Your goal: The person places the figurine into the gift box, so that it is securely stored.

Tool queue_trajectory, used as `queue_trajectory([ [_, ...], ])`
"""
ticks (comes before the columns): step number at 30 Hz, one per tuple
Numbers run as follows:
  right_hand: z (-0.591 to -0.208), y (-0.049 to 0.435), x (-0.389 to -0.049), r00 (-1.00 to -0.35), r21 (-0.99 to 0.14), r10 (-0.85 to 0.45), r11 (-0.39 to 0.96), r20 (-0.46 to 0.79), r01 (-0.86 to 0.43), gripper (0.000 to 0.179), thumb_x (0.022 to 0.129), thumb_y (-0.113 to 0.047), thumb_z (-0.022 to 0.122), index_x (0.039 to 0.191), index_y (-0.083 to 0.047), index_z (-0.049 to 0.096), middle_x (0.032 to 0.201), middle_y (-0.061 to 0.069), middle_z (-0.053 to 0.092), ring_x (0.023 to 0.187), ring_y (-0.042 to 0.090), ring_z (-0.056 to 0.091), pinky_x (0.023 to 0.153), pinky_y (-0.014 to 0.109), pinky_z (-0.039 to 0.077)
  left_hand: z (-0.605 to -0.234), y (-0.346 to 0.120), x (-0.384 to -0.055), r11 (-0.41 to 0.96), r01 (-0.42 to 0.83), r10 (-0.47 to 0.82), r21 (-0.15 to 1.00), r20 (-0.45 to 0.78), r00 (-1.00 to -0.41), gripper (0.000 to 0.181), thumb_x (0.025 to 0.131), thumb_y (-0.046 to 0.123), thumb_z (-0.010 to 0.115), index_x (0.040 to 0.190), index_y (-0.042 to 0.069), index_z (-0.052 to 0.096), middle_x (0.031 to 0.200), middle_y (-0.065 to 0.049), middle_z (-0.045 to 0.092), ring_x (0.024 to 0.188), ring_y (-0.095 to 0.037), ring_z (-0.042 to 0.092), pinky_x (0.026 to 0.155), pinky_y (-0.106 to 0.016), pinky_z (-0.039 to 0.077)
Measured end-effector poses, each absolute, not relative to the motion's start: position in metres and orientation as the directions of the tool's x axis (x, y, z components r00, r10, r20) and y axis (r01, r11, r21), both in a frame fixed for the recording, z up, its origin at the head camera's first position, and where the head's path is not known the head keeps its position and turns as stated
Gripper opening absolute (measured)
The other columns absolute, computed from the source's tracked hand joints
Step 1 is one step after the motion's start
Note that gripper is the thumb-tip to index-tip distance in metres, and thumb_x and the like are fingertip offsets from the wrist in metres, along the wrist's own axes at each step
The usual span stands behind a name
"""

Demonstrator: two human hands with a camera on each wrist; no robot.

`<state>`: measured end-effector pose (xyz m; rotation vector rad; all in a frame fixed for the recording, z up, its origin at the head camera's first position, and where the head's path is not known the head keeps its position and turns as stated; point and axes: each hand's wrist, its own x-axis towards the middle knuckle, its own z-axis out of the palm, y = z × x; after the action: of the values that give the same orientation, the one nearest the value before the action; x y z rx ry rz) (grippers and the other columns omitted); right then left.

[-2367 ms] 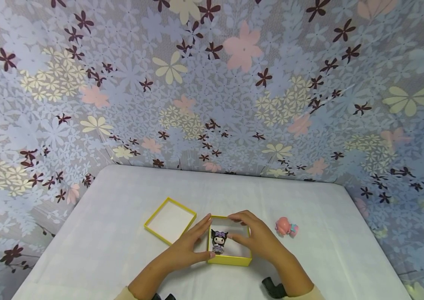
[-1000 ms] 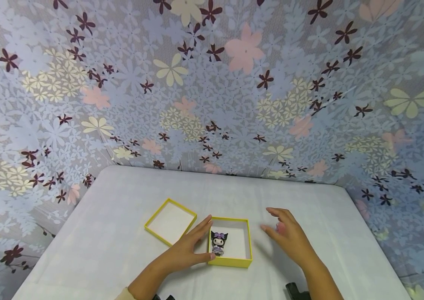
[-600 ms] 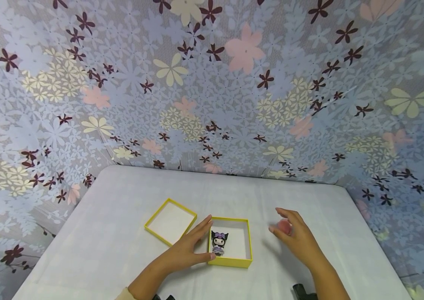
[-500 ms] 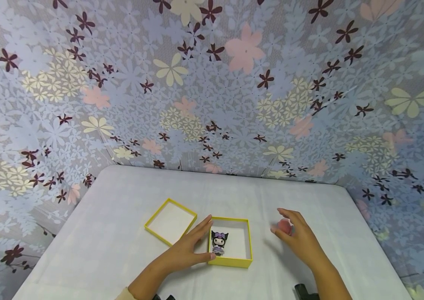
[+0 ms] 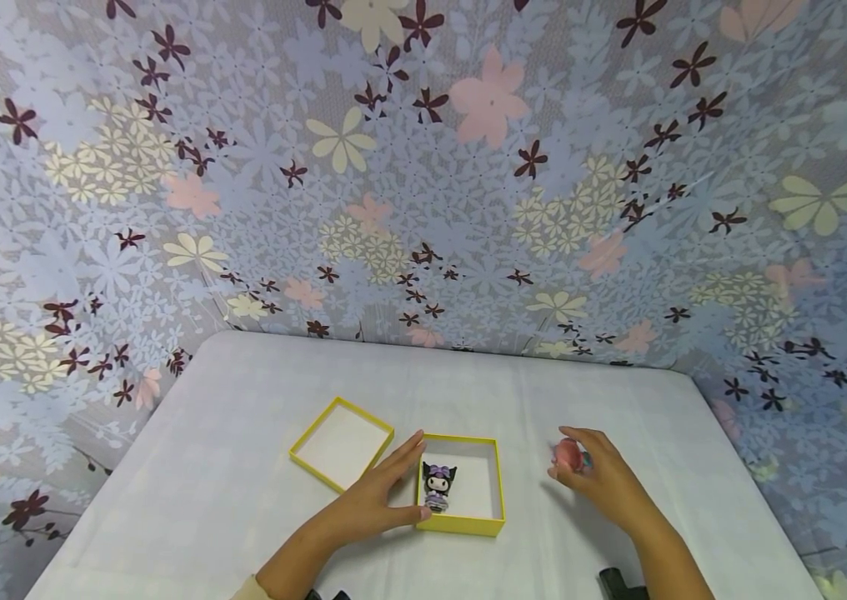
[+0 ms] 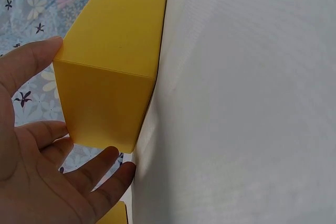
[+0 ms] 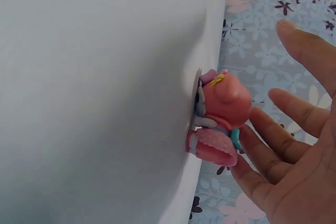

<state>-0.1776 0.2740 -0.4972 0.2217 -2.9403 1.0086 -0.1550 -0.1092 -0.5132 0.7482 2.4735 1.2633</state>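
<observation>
My left hand (image 5: pixel 369 502) lies along the left side of a yellow open box (image 5: pixel 461 525), its thumb at the front corner and a fingertip at the back corner. In the left wrist view the fingers are spread, touching the box's yellow wall (image 6: pixel 110 106). Inside the box lies a small figurine (image 5: pixel 437 487) with black ears and a purple bow. My right hand (image 5: pixel 607 483) reaches over a pink-haired figurine (image 5: pixel 568 456) lying face down on the table. The right wrist view shows its fingers around the figurine (image 7: pixel 226 100), thumb well apart from it.
Left of the box lies its yellow-edged lid (image 5: pixel 341 446), white inside facing up. A white cloth covers the table (image 5: pixel 258 375). Behind it stands flower-patterned fabric (image 5: pixel 423 208). Black wrist gear (image 5: pixel 618 585) shows under the right forearm.
My right hand has left the box and moved right to the pink-haired figurine, lowering around it. My left hand has stayed at the box.
</observation>
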Motion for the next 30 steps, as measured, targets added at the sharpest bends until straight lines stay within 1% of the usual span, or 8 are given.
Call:
queue_trajectory([
  [7, -0.499, 0.276, -0.177, -0.993, -0.613, -0.115, 0.786, -0.016, -0.082, 0.072, 0.087, -0.040, 0.079, 0.145, -0.008, 0.051, 0.147, 0.023, 0.046, 0.135, 0.044, 0.046, 0.107, 0.067, 0.043, -0.514, -0.110, -0.155, 0.487, 0.318, 0.554, 0.814, -0.007, -0.832, 0.094, 0.090, 0.055, 0.069, 0.163, 0.029, 0.017, 0.169, 0.024, 0.002, 0.159, -0.026, 0.010, 0.126, -0.061, 0.017],
  [12, -0.502, 0.279, -0.179, -0.992, -0.624, -0.114, 0.779, -0.053, -0.056, 0.074, 0.088, -0.043, 0.078, 0.146, -0.006, 0.050, 0.149, 0.023, 0.043, 0.135, 0.044, 0.047, 0.107, 0.064, 0.045, -0.514, -0.110, -0.154, 0.486, 0.314, 0.554, 0.815, -0.009, -0.833, 0.093, 0.090, 0.056, 0.069, 0.163, 0.030, 0.017, 0.169, 0.024, 0.002, 0.159, -0.026, 0.010, 0.125, -0.062, 0.018],
  [16, -0.504, 0.281, -0.181, -0.991, -0.628, -0.111, 0.777, -0.074, -0.040, 0.075, 0.089, -0.043, 0.077, 0.147, -0.006, 0.048, 0.150, 0.024, 0.040, 0.134, 0.044, 0.048, 0.108, 0.066, 0.043, -0.514, -0.110, -0.154, 0.488, 0.318, 0.555, 0.813, -0.008, -0.832, 0.093, 0.091, 0.056, 0.068, 0.163, 0.030, 0.017, 0.169, 0.023, 0.002, 0.159, -0.028, 0.010, 0.125, -0.062, 0.018],
  [21, -0.506, 0.282, -0.184, -0.990, -0.608, -0.100, 0.793, -0.098, -0.020, 0.077, 0.090, -0.042, 0.075, 0.149, -0.003, 0.044, 0.149, 0.026, 0.040, 0.135, 0.047, 0.046, 0.110, 0.070, 0.038, -0.514, -0.110, -0.154, 0.489, 0.317, 0.555, 0.813, -0.009, -0.832, 0.093, 0.091, 0.056, 0.068, 0.163, 0.030, 0.016, 0.169, 0.023, 0.002, 0.159, -0.028, 0.010, 0.125, -0.062, 0.018],
  [26, -0.508, 0.284, -0.187, -0.988, -0.597, -0.101, 0.802, -0.114, -0.013, 0.080, 0.090, -0.040, 0.075, 0.150, 0.001, 0.042, 0.146, 0.028, 0.040, 0.133, 0.047, 0.047, 0.108, 0.068, 0.040, -0.515, -0.110, -0.154, 0.487, 0.309, 0.558, 0.817, -0.018, -0.830, 0.093, 0.091, 0.054, 0.069, 0.163, 0.031, 0.015, 0.169, 0.024, 0.001, 0.159, -0.027, 0.009, 0.125, -0.062, 0.017],
  [30, -0.510, 0.285, -0.190, -0.989, -0.583, -0.084, 0.813, -0.122, 0.003, 0.080, 0.089, -0.040, 0.077, 0.147, 0.004, 0.045, 0.142, 0.027, 0.042, 0.128, 0.044, 0.051, 0.106, 0.065, 0.044, -0.515, -0.110, -0.154, 0.487, 0.308, 0.557, 0.817, -0.019, -0.830, 0.093, 0.091, 0.052, 0.070, 0.163, 0.031, 0.015, 0.169, 0.024, 0.001, 0.159, -0.027, 0.010, 0.125, -0.063, 0.018],
])
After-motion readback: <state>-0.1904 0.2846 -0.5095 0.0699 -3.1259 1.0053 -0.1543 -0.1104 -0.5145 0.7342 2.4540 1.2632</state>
